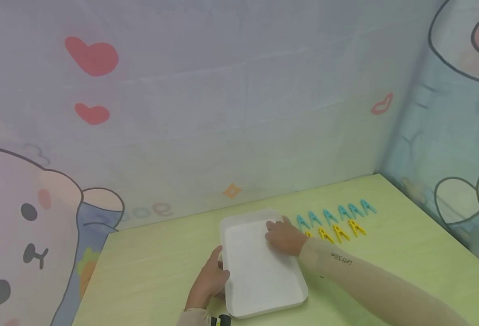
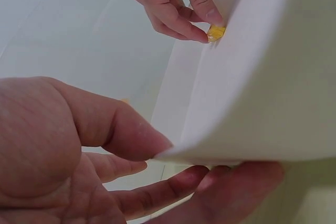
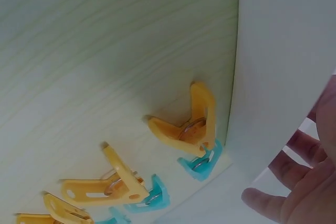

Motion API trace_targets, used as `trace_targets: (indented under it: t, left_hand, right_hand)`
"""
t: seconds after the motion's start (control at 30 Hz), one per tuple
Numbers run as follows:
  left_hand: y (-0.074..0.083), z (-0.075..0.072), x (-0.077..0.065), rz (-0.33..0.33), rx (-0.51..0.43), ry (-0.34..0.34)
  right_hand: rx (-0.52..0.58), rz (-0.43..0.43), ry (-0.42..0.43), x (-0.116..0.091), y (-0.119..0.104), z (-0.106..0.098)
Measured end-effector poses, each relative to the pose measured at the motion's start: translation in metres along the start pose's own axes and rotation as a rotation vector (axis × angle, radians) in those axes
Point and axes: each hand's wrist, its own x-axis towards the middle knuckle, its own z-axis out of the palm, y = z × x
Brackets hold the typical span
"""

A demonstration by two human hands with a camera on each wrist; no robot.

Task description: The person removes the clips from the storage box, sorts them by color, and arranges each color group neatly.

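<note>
A white rectangular tray [image 1: 260, 276] lies on the table, its inside facing up. My left hand [image 1: 208, 278] holds its left side, the thumb at the rim and the fingers beneath in the left wrist view. My right hand [image 1: 286, 236] reaches over the tray's right wall. Between its thumb and fingertips, in the left wrist view, it pinches a yellow clothespin [image 2: 216, 33] against the tray's inner surface; most of the clothespin is hidden by the fingers. The right wrist view shows only part of that hand, beyond the tray wall.
Right of the tray, several blue clothespins [image 1: 330, 217] stand in a back row, with several yellow clothespins [image 1: 341, 232] in front. The nearest ones sit close to the tray wall. A patterned cloth [image 1: 239, 113] hangs behind the pale green table [image 1: 154, 271].
</note>
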Motion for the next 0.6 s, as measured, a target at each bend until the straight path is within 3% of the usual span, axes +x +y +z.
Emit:
trace_targets:
  t: [0.6]
  left_hand:
    - [0.0029, 0.0015, -0.0020, -0.005, -0.010, 0.005]
  right_hand:
    - [-0.069, 0.004, 0.032, 0.0014, -0.0011, 0.0077]
